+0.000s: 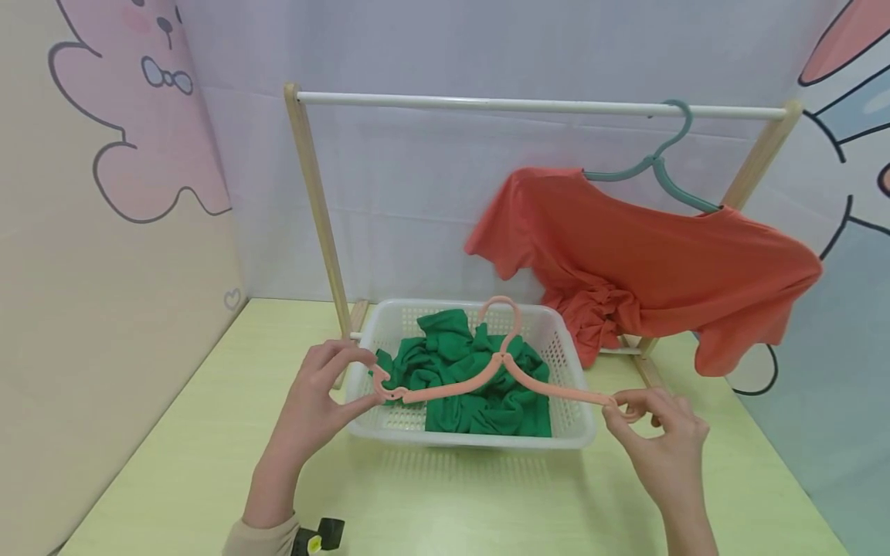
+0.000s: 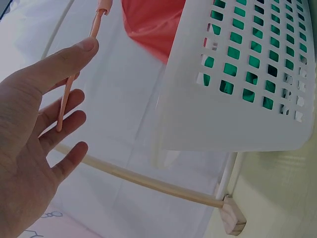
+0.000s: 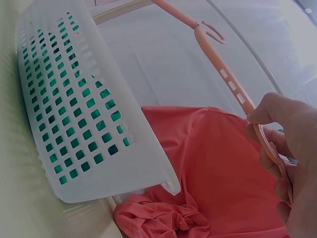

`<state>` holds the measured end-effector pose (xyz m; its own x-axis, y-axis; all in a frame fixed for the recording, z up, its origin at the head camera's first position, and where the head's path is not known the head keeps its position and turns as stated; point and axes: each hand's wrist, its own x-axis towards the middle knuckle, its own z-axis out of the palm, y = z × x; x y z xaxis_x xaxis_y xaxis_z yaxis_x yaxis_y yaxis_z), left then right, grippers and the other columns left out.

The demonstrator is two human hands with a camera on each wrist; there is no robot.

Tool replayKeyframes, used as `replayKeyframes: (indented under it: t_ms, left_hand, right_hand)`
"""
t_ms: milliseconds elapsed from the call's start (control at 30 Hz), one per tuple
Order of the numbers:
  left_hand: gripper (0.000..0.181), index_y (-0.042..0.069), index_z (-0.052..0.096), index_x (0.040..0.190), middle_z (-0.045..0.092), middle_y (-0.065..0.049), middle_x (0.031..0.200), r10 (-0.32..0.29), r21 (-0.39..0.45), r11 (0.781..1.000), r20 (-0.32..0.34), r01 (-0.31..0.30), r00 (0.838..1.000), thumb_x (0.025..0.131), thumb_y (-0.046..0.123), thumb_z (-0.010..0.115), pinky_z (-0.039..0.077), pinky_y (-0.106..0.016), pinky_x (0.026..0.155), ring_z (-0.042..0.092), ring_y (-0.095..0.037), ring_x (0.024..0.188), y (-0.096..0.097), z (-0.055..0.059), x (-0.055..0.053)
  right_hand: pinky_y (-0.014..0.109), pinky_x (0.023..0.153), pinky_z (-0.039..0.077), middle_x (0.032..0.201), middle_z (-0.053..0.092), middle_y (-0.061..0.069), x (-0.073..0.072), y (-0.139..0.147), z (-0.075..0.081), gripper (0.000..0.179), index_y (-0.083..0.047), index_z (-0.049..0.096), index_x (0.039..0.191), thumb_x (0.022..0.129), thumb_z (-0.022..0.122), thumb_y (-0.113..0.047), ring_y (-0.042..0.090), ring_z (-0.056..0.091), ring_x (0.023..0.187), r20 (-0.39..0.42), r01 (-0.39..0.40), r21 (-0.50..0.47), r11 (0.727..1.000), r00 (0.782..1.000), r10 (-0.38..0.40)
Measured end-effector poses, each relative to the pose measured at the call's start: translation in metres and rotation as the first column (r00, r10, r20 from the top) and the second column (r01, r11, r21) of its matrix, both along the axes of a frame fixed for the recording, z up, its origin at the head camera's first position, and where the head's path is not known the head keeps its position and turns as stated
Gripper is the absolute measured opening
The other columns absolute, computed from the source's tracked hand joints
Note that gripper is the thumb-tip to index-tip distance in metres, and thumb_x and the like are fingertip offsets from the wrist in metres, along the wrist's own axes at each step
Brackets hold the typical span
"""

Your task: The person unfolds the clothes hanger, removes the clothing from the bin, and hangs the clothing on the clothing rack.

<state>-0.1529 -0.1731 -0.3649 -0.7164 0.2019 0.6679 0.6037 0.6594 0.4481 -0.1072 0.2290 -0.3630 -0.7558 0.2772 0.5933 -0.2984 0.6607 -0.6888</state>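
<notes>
A pink-orange clothes hanger [image 1: 452,388] is stretched between both hands, its hook pointing up, in front of a white plastic basket [image 1: 473,440]. My left hand [image 1: 323,394] pinches the hanger's left end between thumb and fingers; the left wrist view shows the other fingers spread. At the opposite end, my right hand [image 1: 660,432] pinches the tip, and in the right wrist view its fingers curl around that arm. Green cloth [image 1: 452,347] lies crumpled inside the basket, behind the hanger.
A rack with a white rail [image 1: 473,102] and wooden legs [image 1: 316,201] stands behind the basket. On its right side a red T-shirt [image 1: 626,247] hangs from a teal hanger [image 1: 653,161], its lower part bunched. Everything stands on a pale yellow table [image 1: 208,448] between printed walls.
</notes>
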Motion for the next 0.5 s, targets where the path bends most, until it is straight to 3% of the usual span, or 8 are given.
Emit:
replayKeyframes:
  t_ms: [133, 233, 333, 500]
  left_hand:
    - [0.046, 0.021, 0.069, 0.101, 0.067, 0.006, 0.104, -0.043, -0.001, 0.999, -0.054, 0.043, 0.998, 0.063, 0.01, 0.092, 0.043, -0.053, 0.101, 0.06, -0.023, 0.11, 0.0018, -0.0004, -0.0028]
    - [0.044, 0.021, 0.07, 0.099, 0.068, 0.008, 0.099, -0.071, 0.004, 0.997, -0.081, 0.072, 0.994, 0.063, 0.008, 0.092, 0.044, -0.048, 0.107, 0.064, -0.017, 0.099, 0.0035, -0.0001, -0.004]
    - [0.044, 0.021, 0.071, 0.099, 0.069, 0.01, 0.097, -0.081, 0.021, 0.996, -0.075, 0.083, 0.994, 0.063, 0.006, 0.091, 0.044, -0.035, 0.108, 0.064, -0.012, 0.091, 0.0045, -0.0004, -0.004]
    - [0.043, 0.025, 0.071, 0.1, 0.068, 0.014, 0.093, -0.031, 0.03, 0.999, -0.003, 0.031, 1.0, 0.066, 0.008, 0.091, 0.049, -0.025, 0.097, 0.063, -0.009, 0.085, 0.0056, -0.003, -0.0012]
  right_hand:
    - [0.03, 0.077, 0.019, 0.066, 0.05, -0.025, -0.0003, -0.0004, 0.0003, 0.018, -0.009, 0.073, 0.079, 0.071, 0.08, 0.005, 0.001, 0.035, 0.072, -0.002, 0.009, -0.011, 1.0, 1.0, -0.009]
    - [0.029, 0.077, 0.019, 0.067, 0.051, -0.027, -0.0003, -0.0008, 0.0, 0.017, -0.009, 0.073, 0.079, 0.072, 0.081, 0.005, 0.0, 0.036, 0.073, -0.001, 0.02, -0.024, 1.0, 1.0, -0.02]
    - [0.029, 0.078, 0.019, 0.067, 0.051, -0.027, 0.0, -0.0013, -0.0001, 0.016, -0.009, 0.074, 0.079, 0.072, 0.081, 0.004, 0.001, 0.037, 0.073, 0.006, 0.028, -0.037, 0.999, 1.0, -0.028]
    - [0.03, 0.079, 0.017, 0.067, 0.05, -0.024, 0.0005, -0.0035, -0.0003, 0.016, -0.008, 0.073, 0.081, 0.073, 0.081, 0.003, 0.002, 0.035, 0.074, 0.036, 0.046, -0.059, 0.997, 0.998, -0.044]
